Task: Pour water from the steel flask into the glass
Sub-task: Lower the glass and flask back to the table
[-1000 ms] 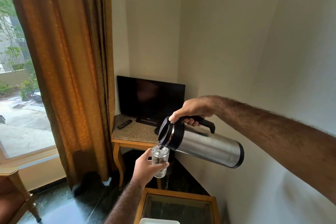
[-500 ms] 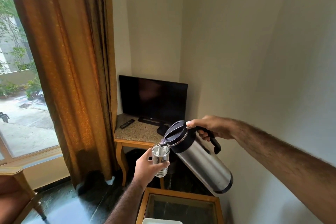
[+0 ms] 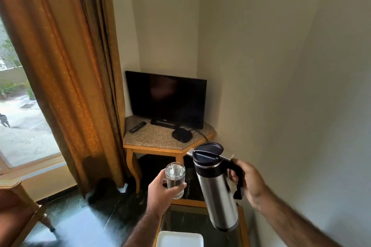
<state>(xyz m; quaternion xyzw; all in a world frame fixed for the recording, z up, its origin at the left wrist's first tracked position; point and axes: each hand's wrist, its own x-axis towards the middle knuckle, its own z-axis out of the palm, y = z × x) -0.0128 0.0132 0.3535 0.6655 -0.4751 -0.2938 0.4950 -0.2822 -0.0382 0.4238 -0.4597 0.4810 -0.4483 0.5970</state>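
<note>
A long orange curtain (image 3: pixel 66 78) hangs at my left beside the window, and in the corner ahead a dark television (image 3: pixel 166 99) stands on a small stone-topped table (image 3: pixel 158 138). Below me is a glass-topped table (image 3: pixel 200 222) with a white tray (image 3: pixel 179 239) at its near edge. My right hand (image 3: pixel 248 181) is closed around the black handle of the steel flask (image 3: pixel 216 186), fingers curled through the loop; the flask is nearly upright, its base tipped slightly toward me, its black lid on top. Just beside it, apart from the spout, my left hand (image 3: pixel 160 192) is wrapped around the lower part of the glass (image 3: pixel 175 179), fingers across its front. The glass stands upright, mostly full of water.
</note>
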